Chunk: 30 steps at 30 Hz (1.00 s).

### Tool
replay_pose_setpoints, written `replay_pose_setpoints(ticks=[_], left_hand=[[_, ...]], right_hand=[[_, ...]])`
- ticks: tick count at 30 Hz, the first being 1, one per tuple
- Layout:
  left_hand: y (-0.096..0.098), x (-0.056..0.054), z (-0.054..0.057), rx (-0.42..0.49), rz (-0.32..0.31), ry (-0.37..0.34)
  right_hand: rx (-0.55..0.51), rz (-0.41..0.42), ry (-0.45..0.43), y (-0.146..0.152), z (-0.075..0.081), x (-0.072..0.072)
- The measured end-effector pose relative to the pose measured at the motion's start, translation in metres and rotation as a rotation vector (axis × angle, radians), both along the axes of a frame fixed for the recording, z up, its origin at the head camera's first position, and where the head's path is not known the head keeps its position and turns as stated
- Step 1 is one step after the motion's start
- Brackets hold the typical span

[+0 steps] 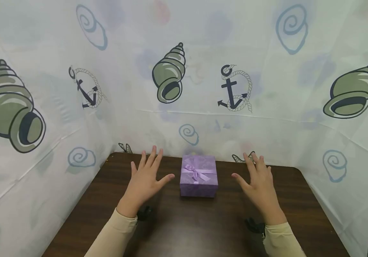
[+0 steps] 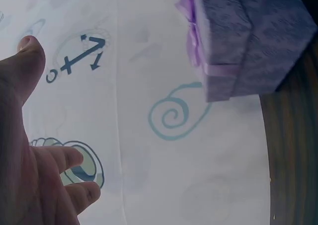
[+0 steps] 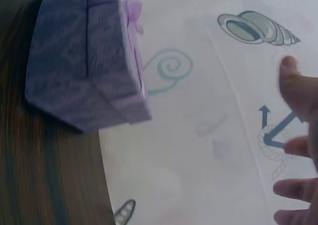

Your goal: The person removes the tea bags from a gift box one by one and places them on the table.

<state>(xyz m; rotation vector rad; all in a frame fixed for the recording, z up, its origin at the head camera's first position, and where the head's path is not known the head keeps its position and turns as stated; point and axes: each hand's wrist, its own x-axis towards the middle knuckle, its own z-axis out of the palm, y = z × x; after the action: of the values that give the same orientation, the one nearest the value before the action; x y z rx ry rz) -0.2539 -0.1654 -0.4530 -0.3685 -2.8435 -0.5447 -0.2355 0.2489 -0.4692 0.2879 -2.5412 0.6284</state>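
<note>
A purple gift box (image 1: 198, 184) with a lid and a lilac ribbon bow (image 1: 195, 172) sits toward the back of the dark wooden table. To its left is my left hand (image 1: 146, 182), fingers spread and thumb pointing at the box, apart from it. My right hand (image 1: 259, 184) is on the other side, also spread and touching nothing. In the left wrist view the gift box (image 2: 248, 41) shows its patterned side, away from the left fingers (image 2: 82, 195). The right wrist view has the box (image 3: 74, 56) at upper left, with the right fingers (image 3: 293, 189) at the edge.
White cloth (image 1: 203, 132) printed with shells and anchors encloses the back and both sides of the brown table (image 1: 200, 228). Dark straps (image 1: 254, 225) show at both wrists, beside the cream sleeves (image 1: 114, 232).
</note>
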Motion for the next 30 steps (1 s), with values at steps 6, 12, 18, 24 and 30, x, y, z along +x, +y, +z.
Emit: replay_pose_setpoints(ticks=[6,12,18,24,30], left_hand=[[0.014,-0.001,-0.005,0.052,-0.032,-0.005],[0.025,-0.002,-0.015,0.114,-0.059,0.002],[0.034,-0.004,-0.024,0.216,-0.098,0.019],[0.041,-0.010,-0.034,0.348,-0.112,-0.006],[0.047,-0.013,-0.045,0.396,-0.115,-0.056]], right_hand=[[-0.173,0.036,0.083,-0.012,-0.005,-0.003],[-0.292,0.056,0.033,-0.022,-0.017,-0.011],[-0.364,0.093,-0.015,-0.037,-0.035,-0.014],[-0.376,0.150,-0.039,-0.055,-0.051,-0.020],[-0.363,0.195,-0.072,-0.066,-0.064,-0.023]])
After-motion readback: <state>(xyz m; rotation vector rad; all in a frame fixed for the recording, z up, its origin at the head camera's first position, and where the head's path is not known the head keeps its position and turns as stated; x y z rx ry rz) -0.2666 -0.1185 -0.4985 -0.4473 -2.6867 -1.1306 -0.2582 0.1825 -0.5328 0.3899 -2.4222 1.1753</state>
